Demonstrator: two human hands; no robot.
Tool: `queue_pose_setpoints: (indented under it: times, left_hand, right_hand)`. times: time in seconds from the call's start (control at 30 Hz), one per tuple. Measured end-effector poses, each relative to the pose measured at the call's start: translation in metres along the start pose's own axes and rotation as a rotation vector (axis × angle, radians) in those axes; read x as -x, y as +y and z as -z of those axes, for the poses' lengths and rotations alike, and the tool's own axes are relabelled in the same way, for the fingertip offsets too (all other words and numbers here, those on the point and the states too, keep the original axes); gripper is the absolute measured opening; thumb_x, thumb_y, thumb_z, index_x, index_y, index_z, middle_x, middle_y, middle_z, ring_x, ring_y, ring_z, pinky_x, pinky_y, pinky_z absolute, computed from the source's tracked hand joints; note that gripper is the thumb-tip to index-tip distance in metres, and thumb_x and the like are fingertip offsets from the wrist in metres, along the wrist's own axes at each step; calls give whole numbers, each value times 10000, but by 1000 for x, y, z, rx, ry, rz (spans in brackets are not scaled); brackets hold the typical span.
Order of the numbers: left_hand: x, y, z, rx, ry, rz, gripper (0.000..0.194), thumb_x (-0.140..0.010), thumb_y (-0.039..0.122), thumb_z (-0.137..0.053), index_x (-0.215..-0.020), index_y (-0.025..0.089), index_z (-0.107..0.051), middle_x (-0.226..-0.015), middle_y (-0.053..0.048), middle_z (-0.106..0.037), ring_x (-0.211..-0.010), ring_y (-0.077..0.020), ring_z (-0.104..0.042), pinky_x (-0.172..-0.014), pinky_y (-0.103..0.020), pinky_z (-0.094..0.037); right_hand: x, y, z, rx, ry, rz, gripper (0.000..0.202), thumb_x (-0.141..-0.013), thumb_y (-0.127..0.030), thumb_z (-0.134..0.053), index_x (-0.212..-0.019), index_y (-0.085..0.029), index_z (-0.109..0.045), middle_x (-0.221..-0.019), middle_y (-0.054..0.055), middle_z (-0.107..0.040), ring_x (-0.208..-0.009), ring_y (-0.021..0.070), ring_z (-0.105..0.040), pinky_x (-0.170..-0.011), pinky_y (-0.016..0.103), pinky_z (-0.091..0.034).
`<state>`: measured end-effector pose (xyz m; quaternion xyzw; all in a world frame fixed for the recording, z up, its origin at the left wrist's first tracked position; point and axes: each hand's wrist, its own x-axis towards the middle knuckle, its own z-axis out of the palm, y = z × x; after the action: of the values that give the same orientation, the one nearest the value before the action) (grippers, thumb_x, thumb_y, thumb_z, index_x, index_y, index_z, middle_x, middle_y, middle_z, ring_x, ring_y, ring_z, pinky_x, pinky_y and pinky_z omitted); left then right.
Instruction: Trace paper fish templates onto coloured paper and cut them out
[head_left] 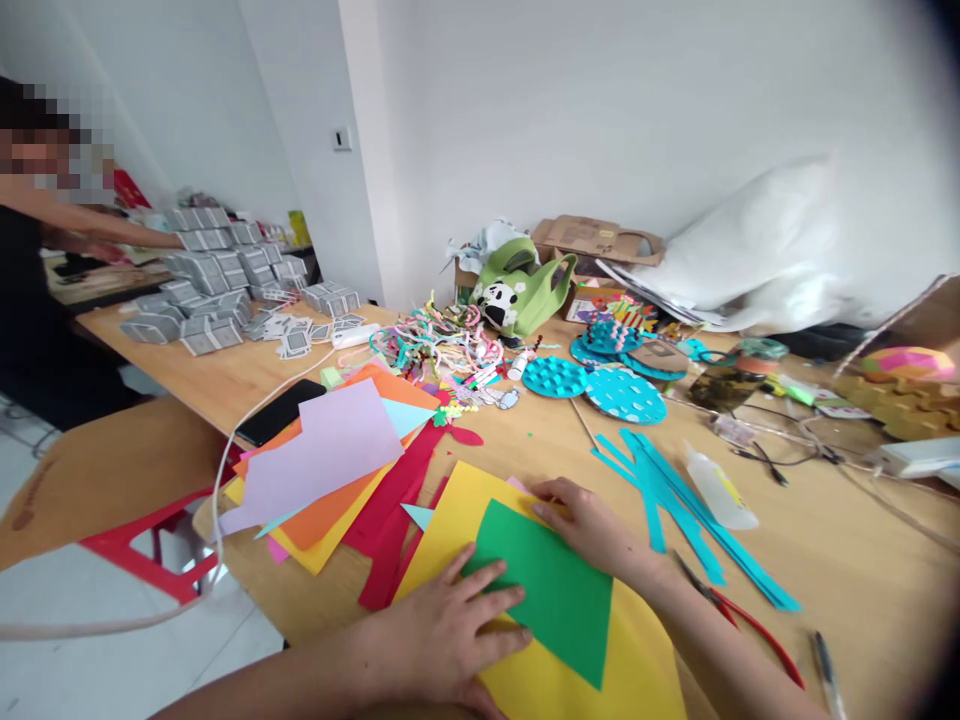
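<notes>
We have a green sheet (562, 590) in front of us, lying on a larger yellow sheet (555, 692) at the near side of the bench (540, 445). Our left hand (461, 625) lies flat with its fingers spread, reaching from the yellow sheet over the left edge of the green one. Our right hand (585, 518) is at the green sheet's far edge, its fingers bent and close together; we cannot tell whether they pinch the paper or only rest on it.

To the left we see red paper pieces (405, 475), then a pile topped by a lilac sheet (322, 440), with orange paper (319, 515) showing under it and a black phone (281, 412) just beyond. To the right lie blue strips (667, 490), a glue bottle (720, 490), a red-handled tool (757, 635) partly behind our right forearm, and a pen (826, 672).

Farther off we have two blue discs, a tangle of coloured fuzzy stems (435, 338) and a green bag (529, 295) with a panda face. At the far left, another person's arm (120, 228) reaches to stacked grey blocks (214, 275).
</notes>
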<state>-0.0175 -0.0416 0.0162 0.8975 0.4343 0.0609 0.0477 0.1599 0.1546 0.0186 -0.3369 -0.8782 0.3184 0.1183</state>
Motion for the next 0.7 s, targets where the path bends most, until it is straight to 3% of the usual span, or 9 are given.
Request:
queue_pose_setpoints:
  times: [0.17,0.27,0.37,0.47,0.6,0.7]
  left_hand:
    - [-4,-4,10,72,-15,2,597,-892,552,-473,-1381,212,-437,-1467,-103,-422,-1384,-300,-305,-1110,-510,-261]
    - [-12,-9,21,135,-19,16,605,-880,578,-474,-1356,204,-465,-1383,-98,-521,-1329,-293,-387,-1091,-488,-291]
    - [-36,-19,33,111,57,111,566,-875,591,-477,-1251,175,-550,-1194,-107,-645,-1214,-289,-496,-1016,-446,-369]
    - [-70,-26,36,38,78,248,376,-903,482,-510,-1024,148,-637,-925,-90,-694,-951,-245,-615,-856,-372,-453]
    - [-104,-22,17,-42,120,351,273,-928,341,-476,-896,125,-640,-838,-99,-654,-873,-245,-604,-750,-364,-463]
    - [-109,-17,-8,-52,79,308,245,-908,286,-471,-837,116,-632,-805,-118,-614,-842,-253,-577,-675,-365,-455]
  right_hand:
    - [-8,6,8,92,5,4,293,-873,-388,-482,-939,-200,-697,-959,84,-720,-877,232,-664,-767,329,-497]
    - [-19,-1,17,177,45,24,262,-864,-354,-501,-924,-207,-710,-955,86,-728,-907,240,-663,-793,334,-493]
    - [-38,-16,24,186,40,28,265,-870,-337,-511,-980,-200,-709,-1009,88,-726,-925,233,-667,-802,323,-497]
    - [-64,-24,28,214,61,35,261,-873,-306,-518,-1007,-188,-709,-1022,89,-728,-909,227,-674,-788,311,-497]
    - [-95,-12,38,328,124,-46,241,-867,-247,-519,-969,-179,-725,-988,104,-736,-888,238,-681,-749,298,-485]
    - [-111,3,47,394,149,-67,273,-886,-206,-466,-936,-164,-732,-948,119,-737,-901,244,-675,-739,289,-468]
